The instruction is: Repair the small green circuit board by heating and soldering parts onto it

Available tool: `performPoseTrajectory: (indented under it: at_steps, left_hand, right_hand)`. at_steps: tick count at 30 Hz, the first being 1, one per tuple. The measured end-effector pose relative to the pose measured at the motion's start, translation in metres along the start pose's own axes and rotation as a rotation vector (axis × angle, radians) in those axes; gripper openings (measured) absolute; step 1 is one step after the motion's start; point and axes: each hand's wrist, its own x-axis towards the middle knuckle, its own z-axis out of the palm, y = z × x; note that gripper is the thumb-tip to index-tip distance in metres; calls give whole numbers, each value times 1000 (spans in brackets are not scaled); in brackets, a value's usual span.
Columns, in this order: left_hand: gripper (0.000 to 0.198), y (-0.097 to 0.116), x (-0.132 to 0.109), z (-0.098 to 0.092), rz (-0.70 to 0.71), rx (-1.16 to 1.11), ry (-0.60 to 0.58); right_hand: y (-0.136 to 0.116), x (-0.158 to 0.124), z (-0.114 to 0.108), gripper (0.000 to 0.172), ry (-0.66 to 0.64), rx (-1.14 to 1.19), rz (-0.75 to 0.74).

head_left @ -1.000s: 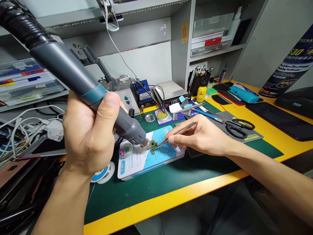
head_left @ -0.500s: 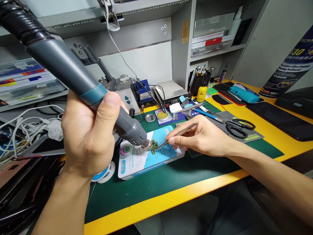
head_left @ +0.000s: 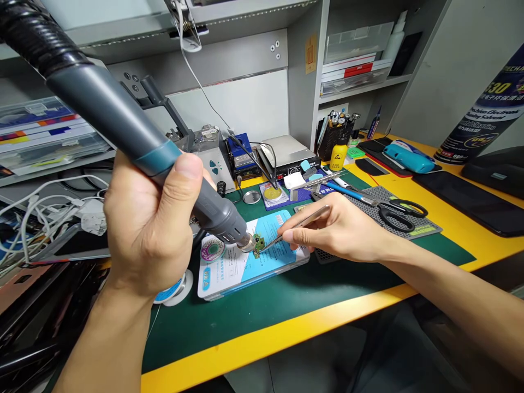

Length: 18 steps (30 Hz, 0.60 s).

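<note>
My left hand (head_left: 153, 224) is wrapped round a grey hot air gun (head_left: 106, 112), whose metal nozzle (head_left: 246, 242) slants down to the right. Just beyond the nozzle lies a small green circuit board (head_left: 259, 243) on a flat blue-and-white box (head_left: 229, 273). Between thumb and fingers, my right hand (head_left: 327, 229) pinches metal tweezers (head_left: 305, 222). Their tips reach the board's lower right side; whether they grip anything there is too small to tell. A round spool of braid (head_left: 212, 249) sits on the box's left end.
A solder wire spool (head_left: 186, 289) stands left of the box. Scissors (head_left: 395, 215) and a perforated grey mat (head_left: 426, 226) lie to the right. Behind are a flux tin (head_left: 272, 194), a yellow bottle (head_left: 338, 155) and a grey soldering station (head_left: 213, 161). Tangled white cables (head_left: 45, 213) crowd the left.
</note>
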Motion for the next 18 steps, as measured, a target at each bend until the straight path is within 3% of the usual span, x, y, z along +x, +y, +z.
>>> performPoseTrajectory:
  at_steps: [18]
  left_hand:
    - [20, -8, 0, 0, 86, -50, 30]
  right_hand:
    - [1, 0, -1, 33, 23, 5, 22]
